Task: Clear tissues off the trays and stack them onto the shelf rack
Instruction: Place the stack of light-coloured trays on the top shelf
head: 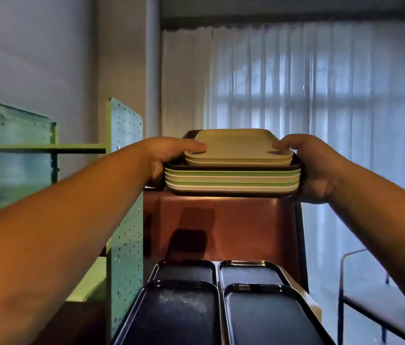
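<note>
Tray stack (232,179) between left hand (171,158) and right hand (313,168).

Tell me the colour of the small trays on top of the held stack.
Pale cream-yellow small trays, seen in the head view.

Stack of rounded rectangular plastic trays (232,180), green and cream layers between dark ones with smaller pale yellow trays on top, held level above reddish-brown shelf rack (223,225). Four empty black trays (258,310) lay two by two on lower level.
</note>
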A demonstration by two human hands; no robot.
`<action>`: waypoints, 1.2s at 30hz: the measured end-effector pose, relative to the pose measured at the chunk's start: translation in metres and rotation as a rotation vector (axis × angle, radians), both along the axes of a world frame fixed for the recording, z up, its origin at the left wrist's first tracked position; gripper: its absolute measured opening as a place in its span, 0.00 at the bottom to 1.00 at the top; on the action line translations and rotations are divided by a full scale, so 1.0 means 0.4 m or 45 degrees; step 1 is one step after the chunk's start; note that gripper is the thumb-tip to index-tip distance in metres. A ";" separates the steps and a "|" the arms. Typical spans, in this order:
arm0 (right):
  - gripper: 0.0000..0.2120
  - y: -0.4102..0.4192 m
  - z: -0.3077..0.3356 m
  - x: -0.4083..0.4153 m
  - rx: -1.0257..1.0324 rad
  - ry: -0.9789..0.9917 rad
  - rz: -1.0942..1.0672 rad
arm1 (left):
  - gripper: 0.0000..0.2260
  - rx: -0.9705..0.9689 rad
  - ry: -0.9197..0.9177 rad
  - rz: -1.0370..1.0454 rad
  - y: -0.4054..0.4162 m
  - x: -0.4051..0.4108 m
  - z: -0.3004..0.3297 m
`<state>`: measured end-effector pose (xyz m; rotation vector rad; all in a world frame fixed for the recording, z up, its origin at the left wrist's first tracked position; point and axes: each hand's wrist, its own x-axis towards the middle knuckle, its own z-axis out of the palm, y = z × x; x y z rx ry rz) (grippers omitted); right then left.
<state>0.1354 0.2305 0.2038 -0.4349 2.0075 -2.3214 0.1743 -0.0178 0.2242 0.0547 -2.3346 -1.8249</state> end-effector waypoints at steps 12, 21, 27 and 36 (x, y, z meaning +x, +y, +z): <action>0.11 -0.355 0.365 0.068 0.069 0.334 0.102 | 0.19 -0.149 0.207 0.248 -0.349 0.166 0.394; 0.17 -0.675 0.546 -0.014 0.185 0.426 0.199 | 0.13 -0.245 0.152 0.420 -0.657 0.098 0.548; 0.17 -0.825 0.516 -0.005 0.350 0.592 0.091 | 0.13 -0.239 0.146 0.411 -0.795 0.098 0.529; 0.16 -0.908 0.479 0.057 0.474 0.565 -0.078 | 0.14 -0.360 0.167 0.312 -0.880 0.104 0.505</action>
